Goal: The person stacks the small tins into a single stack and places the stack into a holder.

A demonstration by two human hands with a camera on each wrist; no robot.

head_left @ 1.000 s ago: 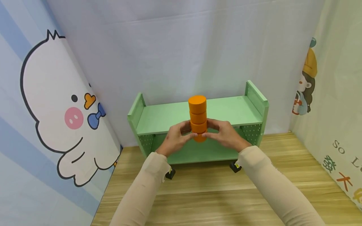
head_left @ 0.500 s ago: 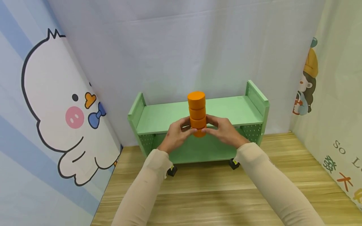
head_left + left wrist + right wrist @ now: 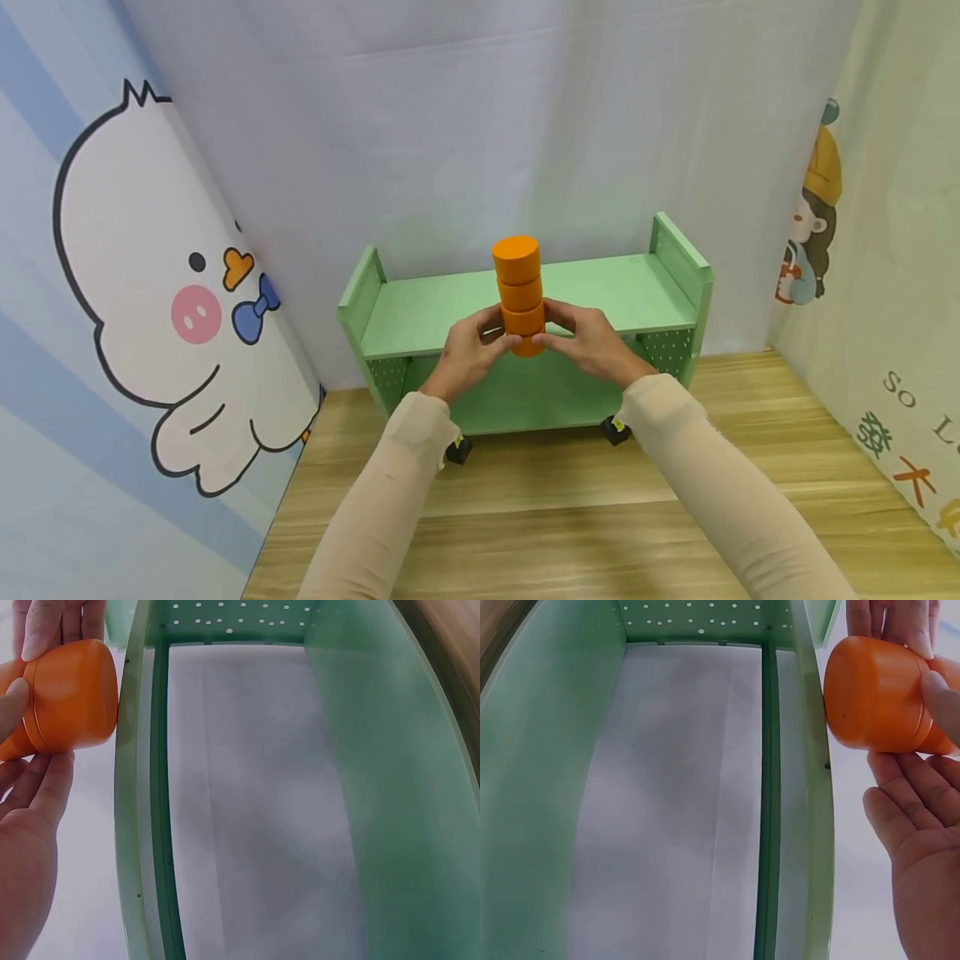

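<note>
Between both hands is an upright orange column (image 3: 521,296) of several round segments, perhaps stacked cups. My left hand (image 3: 468,354) grips its lower part from the left, thumb in front and fingers behind. From the right, my right hand (image 3: 592,342) holds the same part, its thumb (image 3: 553,342) close to the left one. Both wrist views show the column's rounded bottom segment (image 3: 75,694) (image 3: 874,694) right by the front edge of the green shelf's upper board (image 3: 600,292); whether they touch I cannot tell.
The green two-level shelf (image 3: 682,304) has raised side panels and dotted lower sides. It stands on a wood-grain table (image 3: 540,533) against a pale cloth backdrop (image 3: 450,150). Printed cloths hang left, with a white duck (image 3: 142,250), and right.
Both hands have raised the orange column a little and shifted it slightly left. Their hold on it looks the same, and the shelf has not moved.
</note>
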